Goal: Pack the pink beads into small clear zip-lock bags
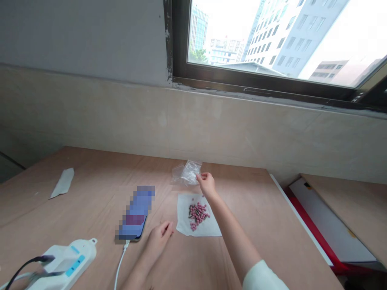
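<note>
Bags (pixel 190 172) overlap, the right hand (pixel 208 184) hiding one edge (count unclear).

One head-worn cam in this rm w/ me: it looks fwd & down across the pale-brown wooden tabletop (pixel 266 217) from close by, bare L hand (pixel 161 235) & bare R hand (pixel 207 183) nr low ctr, smooth beige wall (pixel 127 117) farther back, dark-framed glass window (pixel 260 82) upper R.

Pale right sleeve (pixel 263 277), perhaps mint
</note>
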Tool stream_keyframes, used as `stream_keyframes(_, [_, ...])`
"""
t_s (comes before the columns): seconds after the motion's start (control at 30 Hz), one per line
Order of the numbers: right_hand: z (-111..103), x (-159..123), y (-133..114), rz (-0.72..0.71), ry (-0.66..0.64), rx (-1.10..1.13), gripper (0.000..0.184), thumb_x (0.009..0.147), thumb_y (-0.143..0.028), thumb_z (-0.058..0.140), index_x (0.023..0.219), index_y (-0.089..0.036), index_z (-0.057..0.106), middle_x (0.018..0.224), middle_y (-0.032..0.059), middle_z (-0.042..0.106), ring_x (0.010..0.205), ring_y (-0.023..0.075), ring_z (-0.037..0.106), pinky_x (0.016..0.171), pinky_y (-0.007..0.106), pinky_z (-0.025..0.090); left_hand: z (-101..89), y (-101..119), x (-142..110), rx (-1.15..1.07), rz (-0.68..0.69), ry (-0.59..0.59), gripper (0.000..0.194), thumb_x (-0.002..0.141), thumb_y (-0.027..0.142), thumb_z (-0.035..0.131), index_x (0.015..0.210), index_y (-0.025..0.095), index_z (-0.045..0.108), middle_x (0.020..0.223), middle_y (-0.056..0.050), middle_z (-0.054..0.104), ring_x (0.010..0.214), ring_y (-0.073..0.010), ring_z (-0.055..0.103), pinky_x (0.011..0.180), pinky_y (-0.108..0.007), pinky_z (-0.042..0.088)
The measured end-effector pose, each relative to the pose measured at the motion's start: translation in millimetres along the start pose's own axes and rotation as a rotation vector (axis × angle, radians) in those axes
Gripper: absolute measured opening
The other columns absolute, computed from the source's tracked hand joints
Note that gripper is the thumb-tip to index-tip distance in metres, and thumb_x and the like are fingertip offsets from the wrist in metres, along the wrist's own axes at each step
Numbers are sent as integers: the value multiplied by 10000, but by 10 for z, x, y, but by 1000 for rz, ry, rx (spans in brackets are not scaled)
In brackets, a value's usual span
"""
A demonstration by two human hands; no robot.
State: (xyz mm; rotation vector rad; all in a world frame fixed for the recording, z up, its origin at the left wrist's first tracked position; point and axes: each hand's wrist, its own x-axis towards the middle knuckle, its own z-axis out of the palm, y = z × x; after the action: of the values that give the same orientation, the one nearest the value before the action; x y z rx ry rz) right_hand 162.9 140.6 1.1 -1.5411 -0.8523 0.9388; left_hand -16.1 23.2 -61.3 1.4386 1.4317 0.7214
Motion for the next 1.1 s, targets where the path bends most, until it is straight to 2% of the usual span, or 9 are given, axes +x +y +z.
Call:
stream_keyframes(0.07, [-46, 84, 46, -74, 137, -48, 246, 488, -236, 641, 586, -217, 416, 535, -2, 499, 570, 160, 493, 508, 258, 343, 7, 13, 8, 33, 11, 4, 401, 714, 534, 333, 532, 184, 409, 486, 44, 366, 488, -116, 366, 474, -206, 266])
stream_keyframes(0.13, [-204, 23, 192, -118, 196, -35, 223, 502, -264, 639, 610, -210, 452, 598, 15, 529, 584, 157, 499, 513, 258, 360, 11, 12, 14, 52, 21, 10, 388, 726, 512, 329, 530, 185, 401, 487, 46, 352, 487, -113, 360, 472, -203, 260])
stream_keyframes(0.2, [-440, -154, 397, -55, 172, 3, 201, 530, -320, 623, 603, -196, 483, 591, 12, 535, 516, 134, 481, 440, 243, 349, 13, -3, 14, 59, 30, 9, 381, 732, 502, 332, 530, 185, 395, 493, 46, 345, 488, -111, 356, 472, -201, 257])
stream_keyframes(0.3, [-816, -514, 685, 97, 112, 72, 267, 535, -410, 624, 578, -173, 509, 479, -19, 498, 359, 81, 381, 333, 216, 275, 11, -26, -1, 65, 30, 1, 366, 741, 485, 339, 545, 183, 406, 497, 47, 341, 490, -111, 357, 473, -197, 255])
stream_keyframes(0.43, [-1110, -866, 838, 224, 52, 178, 344, 542, -486, 610, 621, -159, 536, 449, -34, 485, 304, 48, 321, 277, 186, 229, 6, -28, -29, 74, 24, -13, 340, 746, 462, 360, 581, 177, 444, 505, 48, 383, 499, -111, 382, 479, -190, 265])
stream_keyframes(0.57, [-1128, -945, 806, 210, 41, 191, 389, 570, -541, 560, 613, -156, 530, 423, -43, 459, 296, 38, 300, 268, 170, 224, 13, -15, -50, 81, 55, 3, 296, 752, 415, 373, 600, 176, 456, 521, 45, 413, 516, -112, 407, 495, -184, 283])
stream_keyframes(0.7, [-1062, -961, 810, 162, 97, 104, 408, 643, -565, 458, 603, -162, 501, 410, -54, 425, 298, 44, 277, 289, 178, 200, 23, -9, -61, 138, 87, 25, 280, 752, 388, 373, 598, 171, 460, 522, 45, 425, 518, -110, 419, 503, -184, 290])
stream_keyframes(0.9, [-1025, -1043, 892, -126, 173, -303, 338, 753, -439, 357, 580, -171, 467, 480, -30, 433, 459, 100, 399, 453, 208, 292, 23, 41, -69, 134, 78, 28, 307, 737, 410, 367, 589, 163, 472, 515, 40, 457, 515, -110, 436, 495, -182, 306])
stream_keyframes(1.1, [-1015, -1047, 903, -173, 156, -588, 300, 781, -358, 299, 566, -177, 404, 528, -8, 455, 496, 114, 418, 481, 216, 262, 16, 99, -95, 62, 77, 43, 317, 722, 424, 404, 572, 156, 482, 496, 48, 437, 490, -98, 412, 471, -176, 297])
